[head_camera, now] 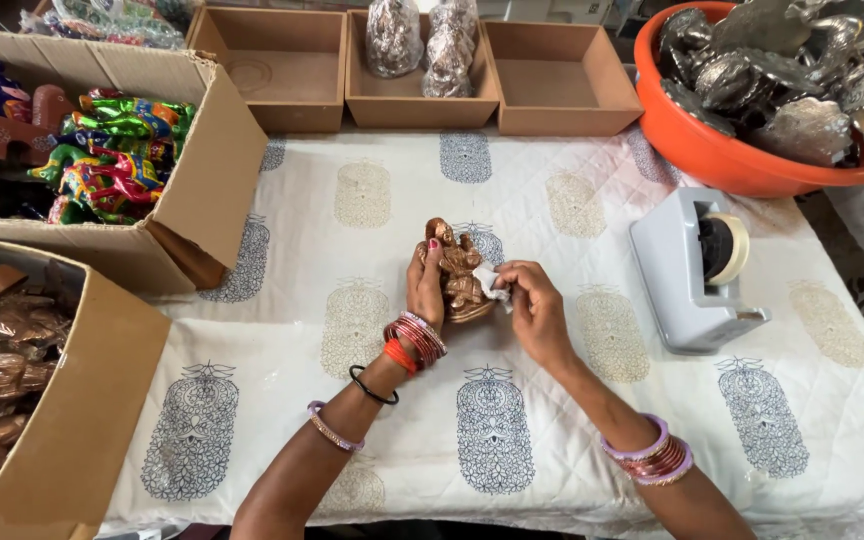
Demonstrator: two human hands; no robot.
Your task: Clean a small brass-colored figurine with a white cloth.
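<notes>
Two hands are working: the left grip (425, 283) and the right grip (535, 310), sharing one copper figurine (457, 268) and one scrap of white paper (493, 283). Three small trays (282, 75) are lining the counter's (572, 400) far edge (the middle one is holding three wrapped figures (422, 40)). Two cardboard boxes (207, 170) are sitting left, one tape dispenser (692, 270) and one orange tub (722, 155) right.

Head-worn view, steeply down, near the table (572, 420)

Copper-brown figurine (457, 270) at centre, white cloth (282, 330) with grey and beige motifs, orange bowl (712, 160) at two o'clock, grey tape dispenser (677, 280) at three o'clock
</notes>
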